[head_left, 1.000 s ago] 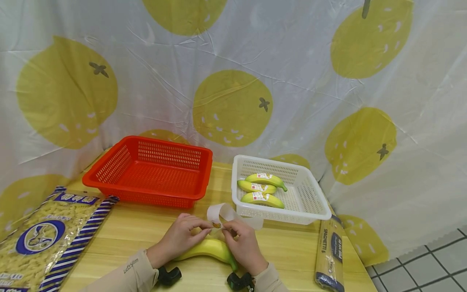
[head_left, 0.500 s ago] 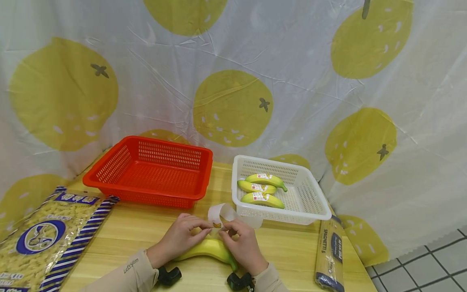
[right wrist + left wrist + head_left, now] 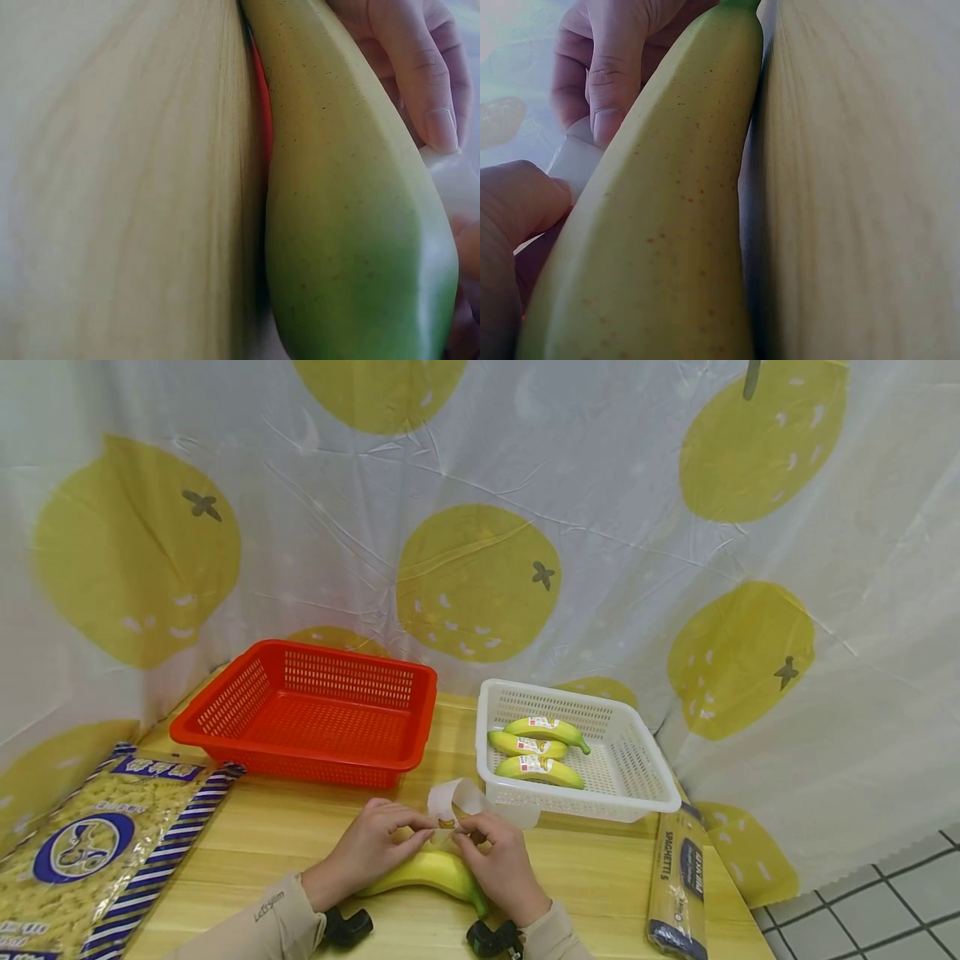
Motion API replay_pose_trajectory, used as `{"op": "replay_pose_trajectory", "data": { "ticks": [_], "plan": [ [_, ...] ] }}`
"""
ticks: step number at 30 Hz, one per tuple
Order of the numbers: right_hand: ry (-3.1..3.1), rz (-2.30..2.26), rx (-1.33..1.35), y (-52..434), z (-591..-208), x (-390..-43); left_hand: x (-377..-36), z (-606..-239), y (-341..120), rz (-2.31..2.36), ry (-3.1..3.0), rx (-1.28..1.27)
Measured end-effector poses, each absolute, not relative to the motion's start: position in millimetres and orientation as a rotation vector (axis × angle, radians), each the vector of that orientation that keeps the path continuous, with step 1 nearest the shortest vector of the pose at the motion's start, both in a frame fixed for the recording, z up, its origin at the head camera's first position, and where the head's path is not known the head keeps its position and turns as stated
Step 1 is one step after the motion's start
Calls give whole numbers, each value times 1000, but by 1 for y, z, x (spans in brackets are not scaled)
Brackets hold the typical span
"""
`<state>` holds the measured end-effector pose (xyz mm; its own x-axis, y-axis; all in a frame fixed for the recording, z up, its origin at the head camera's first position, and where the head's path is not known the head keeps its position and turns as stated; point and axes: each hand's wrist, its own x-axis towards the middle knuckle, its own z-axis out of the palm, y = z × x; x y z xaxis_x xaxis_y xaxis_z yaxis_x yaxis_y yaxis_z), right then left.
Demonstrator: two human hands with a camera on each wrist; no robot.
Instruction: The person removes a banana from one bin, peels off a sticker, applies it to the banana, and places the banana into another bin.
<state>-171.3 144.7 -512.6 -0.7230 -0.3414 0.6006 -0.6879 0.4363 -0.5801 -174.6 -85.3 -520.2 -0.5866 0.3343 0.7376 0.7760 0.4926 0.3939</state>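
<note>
A curled strip of label backing (image 3: 444, 800) with a banana picture printed on it rises between my two hands in the head view. My left hand (image 3: 378, 839) pinches its left side between thumb and forefinger. From the other side, my right hand (image 3: 497, 857) pinches the same strip. Just below the fingertips a yellow banana (image 3: 431, 870) with a green stem end lies on the table. Both wrist views look along this banana (image 3: 671, 195), with the pale strip (image 3: 576, 161) held beyond it; the banana partly hides the fingers.
A red basket (image 3: 303, 767) stands at the back left. The white basket (image 3: 630, 777) to its right holds several labelled bananas (image 3: 540, 768). A bag of pasta (image 3: 97, 843) lies at the left, a spaghetti packet (image 3: 678, 885) at the right edge of the wooden table (image 3: 592, 893).
The right fingertips have shifted slightly on the strip, and its loop has moved a little to the right. The banana and baskets stay where they were.
</note>
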Motion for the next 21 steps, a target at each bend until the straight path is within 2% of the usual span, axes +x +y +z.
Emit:
{"op": "replay_pose_trajectory", "data": {
  "ticks": [21],
  "plan": [
    [-2310,1185,863,144,-515,-173,-174,-520,-85,-986,-2166,-899]
  ]
}}
